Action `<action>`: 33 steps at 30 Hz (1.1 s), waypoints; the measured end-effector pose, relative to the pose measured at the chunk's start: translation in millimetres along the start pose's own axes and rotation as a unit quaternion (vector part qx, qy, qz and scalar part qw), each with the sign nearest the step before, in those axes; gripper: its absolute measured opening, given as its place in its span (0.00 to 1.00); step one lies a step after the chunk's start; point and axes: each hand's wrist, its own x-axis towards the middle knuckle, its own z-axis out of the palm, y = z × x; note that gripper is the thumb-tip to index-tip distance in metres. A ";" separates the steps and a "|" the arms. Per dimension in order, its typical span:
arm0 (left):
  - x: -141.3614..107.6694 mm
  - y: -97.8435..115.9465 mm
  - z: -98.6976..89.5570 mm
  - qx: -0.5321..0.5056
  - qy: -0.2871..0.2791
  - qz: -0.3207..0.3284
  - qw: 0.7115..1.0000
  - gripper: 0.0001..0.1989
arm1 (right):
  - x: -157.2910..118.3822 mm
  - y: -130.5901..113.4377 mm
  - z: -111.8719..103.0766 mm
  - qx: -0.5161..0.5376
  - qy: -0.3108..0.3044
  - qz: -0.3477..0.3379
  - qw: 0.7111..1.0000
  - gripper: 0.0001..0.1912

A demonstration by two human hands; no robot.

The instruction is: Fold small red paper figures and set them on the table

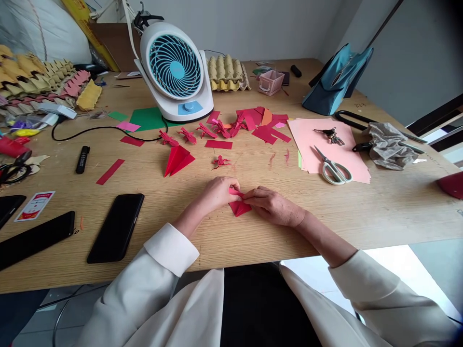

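Note:
A small piece of folded red paper [240,208] lies on the wooden table between my two hands. My left hand [217,192] pinches its far upper edge, fingers curled over it. From the other side, my right hand [272,205] grips the same paper with thumb and fingertips pressed together. Just beyond my hands sits a small folded red paper figure [220,162]. A larger folded red paper piece [178,160] stands to its left. Behind them several more red paper figures [188,136] form a row.
A white desk fan [209,91] stands at the back. Scissors [335,168] and keys [331,135] lie on pink paper sheets [304,144] to the right. Red paper scraps [265,134] are spread mid-table. A black phone [115,228] lies at the left, near a black marker [83,159].

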 end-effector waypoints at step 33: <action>-20.0 -3.1 7.8 -0.047 0.106 0.051 0.992 0.05 | -5.1 5.3 7.5 0.002 0.009 0.027 1.000 0.20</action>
